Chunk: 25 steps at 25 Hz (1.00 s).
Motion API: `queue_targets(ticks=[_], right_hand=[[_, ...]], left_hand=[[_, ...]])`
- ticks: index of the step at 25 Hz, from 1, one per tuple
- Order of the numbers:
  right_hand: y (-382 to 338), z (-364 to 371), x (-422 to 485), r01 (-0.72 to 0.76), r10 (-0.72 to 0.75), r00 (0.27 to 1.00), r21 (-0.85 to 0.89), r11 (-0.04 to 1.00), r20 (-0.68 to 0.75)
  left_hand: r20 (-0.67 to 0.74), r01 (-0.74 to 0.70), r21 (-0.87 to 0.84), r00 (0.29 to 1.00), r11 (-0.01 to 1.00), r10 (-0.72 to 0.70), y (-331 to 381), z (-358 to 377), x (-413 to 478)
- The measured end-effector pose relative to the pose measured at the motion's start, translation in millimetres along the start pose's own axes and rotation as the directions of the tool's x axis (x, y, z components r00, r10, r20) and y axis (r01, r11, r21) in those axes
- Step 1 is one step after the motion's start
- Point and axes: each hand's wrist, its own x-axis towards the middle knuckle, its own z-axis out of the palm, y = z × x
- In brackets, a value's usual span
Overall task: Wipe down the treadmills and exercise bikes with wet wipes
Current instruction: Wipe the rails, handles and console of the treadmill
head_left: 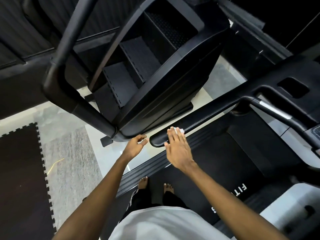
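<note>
Under R hand, laid flat w/ fingers straight: crumpled white wet wipe, pressed onto smooth, rounded black handrail near its blunt end. Just L of that end, L hand: fingers loosely curled, holding nothing, apart from R hand; can't tell if touching anything. Below & R of R hand, matte black treadmill belt w/ ribbed side rail along its L edge. White lettering on belt: "FIT" readable, rest hidden behind R forearm. Beyond both hands, black stepper machine w/ dotted, perforated steps & thick tubular rails. Far L of L hand, dark foam mat w/ jigsaw edge, grey textured strip beside it, on pale glossy floor.
</note>
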Motion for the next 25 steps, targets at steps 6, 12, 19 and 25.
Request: queue_targets(ticks=[6,12,19,25], right_hand=[[6,-15,36,-0.114,0.124,0.987,-0.095,0.989,0.107],[-28,-3,32,0.099,-0.073,0.977,-0.124,0.987,0.201],[-47,-8,38,-0.132,0.160,0.974,-0.173,0.976,0.158],[-76,-2,19,-0.065,0.111,0.961,-0.183,0.981,0.254]], left_hand=[[-0.049,0.028,-0.146,0.998,0.989,-0.035,-30,-23,19],[0.215,-0.148,-0.168,0.959,0.975,0.183,-17,-6,32],[0.296,-0.120,-0.313,0.930,0.942,0.217,-32,9,46],[0.343,-0.068,-0.371,0.917,0.926,0.205,-37,4,60]])
